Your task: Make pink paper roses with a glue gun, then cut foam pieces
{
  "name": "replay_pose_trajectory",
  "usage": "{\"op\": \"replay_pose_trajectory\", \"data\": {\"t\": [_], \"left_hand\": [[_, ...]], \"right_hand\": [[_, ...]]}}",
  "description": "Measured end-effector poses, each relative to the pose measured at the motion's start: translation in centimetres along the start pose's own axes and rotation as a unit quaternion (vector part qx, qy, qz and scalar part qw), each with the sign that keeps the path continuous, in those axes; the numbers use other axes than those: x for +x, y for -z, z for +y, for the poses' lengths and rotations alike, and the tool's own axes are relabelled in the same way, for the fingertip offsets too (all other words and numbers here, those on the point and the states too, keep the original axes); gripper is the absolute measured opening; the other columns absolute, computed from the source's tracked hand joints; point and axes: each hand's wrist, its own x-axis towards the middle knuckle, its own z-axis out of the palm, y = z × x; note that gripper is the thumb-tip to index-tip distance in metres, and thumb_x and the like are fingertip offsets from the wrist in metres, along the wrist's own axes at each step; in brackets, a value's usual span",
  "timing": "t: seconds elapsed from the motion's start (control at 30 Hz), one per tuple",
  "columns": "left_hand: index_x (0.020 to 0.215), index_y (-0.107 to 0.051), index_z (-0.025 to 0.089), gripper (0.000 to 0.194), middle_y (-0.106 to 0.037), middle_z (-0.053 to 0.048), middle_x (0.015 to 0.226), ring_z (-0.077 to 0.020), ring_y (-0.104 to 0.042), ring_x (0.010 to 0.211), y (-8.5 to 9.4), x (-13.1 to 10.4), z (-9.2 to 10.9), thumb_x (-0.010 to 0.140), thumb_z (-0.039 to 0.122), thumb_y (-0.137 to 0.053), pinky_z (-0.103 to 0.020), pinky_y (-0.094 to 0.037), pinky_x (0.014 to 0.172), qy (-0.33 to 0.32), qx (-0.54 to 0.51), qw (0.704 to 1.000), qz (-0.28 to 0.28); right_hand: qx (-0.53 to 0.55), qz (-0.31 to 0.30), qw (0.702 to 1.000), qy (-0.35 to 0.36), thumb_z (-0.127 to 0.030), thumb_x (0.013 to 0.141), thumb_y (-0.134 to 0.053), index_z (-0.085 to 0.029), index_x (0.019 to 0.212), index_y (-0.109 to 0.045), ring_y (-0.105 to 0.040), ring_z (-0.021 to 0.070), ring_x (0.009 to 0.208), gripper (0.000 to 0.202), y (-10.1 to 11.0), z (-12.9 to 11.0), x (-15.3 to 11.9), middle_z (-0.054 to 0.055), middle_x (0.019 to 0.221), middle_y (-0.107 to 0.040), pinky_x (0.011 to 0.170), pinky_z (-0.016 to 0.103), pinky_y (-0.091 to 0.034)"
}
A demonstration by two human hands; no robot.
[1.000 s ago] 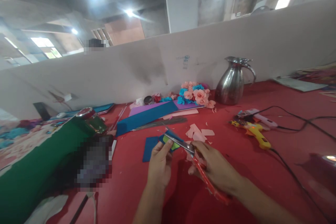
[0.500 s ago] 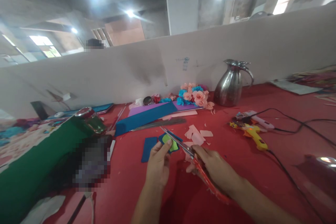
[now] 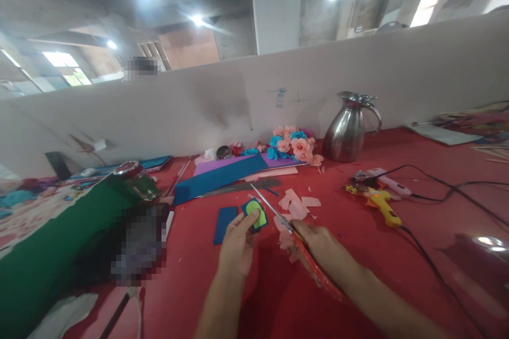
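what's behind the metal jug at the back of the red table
Directly behind the metal jug stands the pale partition wall. The strip of red table between jug and wall is hidden by the jug's body.

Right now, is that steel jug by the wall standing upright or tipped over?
Upright. The steel jug stands on its base on the red table, spout and handle at the top, beside the paper flowers.

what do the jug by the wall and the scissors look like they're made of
Jug: polished metal, likely stainless steel, given its mirror-like reflections. Scissors in the right hand: shiny metal blades; red handles, seemingly plastic from their flat colour.
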Motion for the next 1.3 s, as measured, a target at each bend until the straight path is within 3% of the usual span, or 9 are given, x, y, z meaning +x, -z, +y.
{"op": "replay_pose_trajectory", "data": {"t": [0.1, 0.23, 0.3, 0.47, 0.63, 0.83, 0.97, 1.13, 1.3], "left_hand": [[0.067, -0.067, 0.014, 0.019, -0.069, 0.0, 0.065, -0.0096, -0.063, 0.056, 0.1, 0.2, 0.0, 0.054, 0.01, -0.081, -0.02, -0.05, 0.058, 0.002, -0.012, 1.0, -0.001], [0.067, -0.068, 0.016, 0.021, -0.071, -0.001, 0.07, -0.0102, -0.064, 0.062, 0.1, 0.1, -0.1, 0.052, 0.016, -0.083, -0.021, -0.05, 0.064, -0.006, -0.032, 0.998, -0.046], [0.066, -0.069, 0.016, 0.022, -0.072, -0.001, 0.07, -0.0108, -0.064, 0.064, -0.1, -0.2, -0.3, 0.051, 0.018, -0.084, -0.021, -0.05, 0.067, 0.002, -0.017, 0.997, -0.069], [0.068, -0.071, 0.014, 0.017, -0.072, -0.004, 0.07, -0.0126, -0.065, 0.067, -0.6, -0.7, -1.7, 0.056, 0.018, -0.082, -0.022, -0.05, 0.07, 0.048, 0.05, 0.987, -0.148], [0.073, -0.072, 0.013, 0.018, -0.072, -0.005, 0.073, -0.0155, -0.066, 0.069, -0.6, -0.4, -2.9, 0.059, 0.02, -0.08, -0.025, -0.049, 0.073, 0.054, 0.092, 0.974, -0.2], [0.073, -0.07, 0.015, 0.022, -0.07, -0.002, 0.071, -0.0122, -0.063, 0.065, -0.6, 0.0, -3.5, 0.055, 0.02, -0.083, -0.022, -0.049, 0.067, 0.059, 0.081, 0.982, -0.162], [0.064, -0.067, 0.015, 0.023, -0.067, 0.001, 0.064, -0.0108, -0.062, 0.059, -0.6, 0.3, -3.6, 0.05, 0.02, -0.085, -0.022, -0.049, 0.063, 0.07, 0.055, 0.987, -0.131], [0.062, -0.067, 0.016, 0.021, -0.069, 0.0, 0.064, -0.0114, -0.063, 0.059, -0.6, 0.3, -3.5, 0.05, 0.018, -0.085, -0.022, -0.051, 0.063, 0.091, 0.035, 0.987, -0.13], [0.069, -0.07, 0.015, 0.018, -0.07, 0.0, 0.068, -0.0106, -0.064, 0.063, -0.9, -0.3, -3.4, 0.056, 0.017, -0.082, -0.02, -0.05, 0.065, 0.062, 0.065, 0.986, -0.139]], "right_hand": [[0.049, 0.035, 0.998, -0.004, -0.028, 0.085, -0.047, -0.022, 0.092, -0.051, -0.066, 0.0169, 0.06, 0.01, 0.0, 0.4, 0.2, 0.001, 0.07, -0.067, 0.054, 0.024, -0.048], [0.147, 0.106, 0.983, -0.03, -0.043, 0.082, -0.053, -0.021, 0.087, -0.051, -0.057, 0.0145, 0.049, 0.024, 0.1, 0.4, 0.5, -0.004, 0.057, -0.055, 0.044, 0.023, -0.041], [0.246, 0.137, 0.959, -0.035, -0.049, 0.077, -0.059, -0.02, 0.09, -0.051, -0.054, 0.0128, 0.049, 0.032, 0.1, 0.0, 0.6, -0.005, 0.058, -0.05, 0.043, 0.022, -0.041], [0.434, 0.121, 0.892, -0.033, -0.042, 0.059, -0.077, -0.022, 0.099, -0.045, -0.059, 0.0138, 0.06, 0.054, 0.3, -1.2, 0.6, -0.005, 0.068, -0.055, 0.053, 0.026, -0.05], [0.464, 0.121, 0.877, -0.037, -0.036, 0.063, -0.072, -0.024, 0.097, -0.043, -0.054, 0.0104, 0.052, 0.046, -0.1, -1.0, 0.7, -0.008, 0.069, -0.054, 0.049, 0.025, -0.048], [0.441, 0.168, 0.879, -0.058, -0.027, 0.06, -0.07, -0.024, 0.09, -0.043, -0.05, 0.0097, 0.049, 0.041, -0.5, -0.7, 1.1, -0.009, 0.062, -0.049, 0.045, 0.023, -0.043], [0.428, 0.162, 0.888, -0.055, -0.03, 0.058, -0.072, -0.024, 0.086, -0.043, -0.05, 0.0096, 0.05, 0.04, -0.2, -1.1, 1.1, -0.01, 0.058, -0.05, 0.047, 0.023, -0.043], [0.441, 0.164, 0.881, -0.05, -0.031, 0.058, -0.073, -0.023, 0.087, -0.044, -0.051, 0.0094, 0.053, 0.041, 0.0, -1.1, 1.0, -0.01, 0.06, -0.051, 0.052, 0.024, -0.044], [0.477, 0.157, 0.863, -0.064, -0.031, 0.057, -0.074, -0.023, 0.087, -0.044, -0.05, 0.0093, 0.051, 0.043, -0.2, -1.1, 0.9, -0.009, 0.06, -0.05, 0.049, 0.023, -0.044]]}}
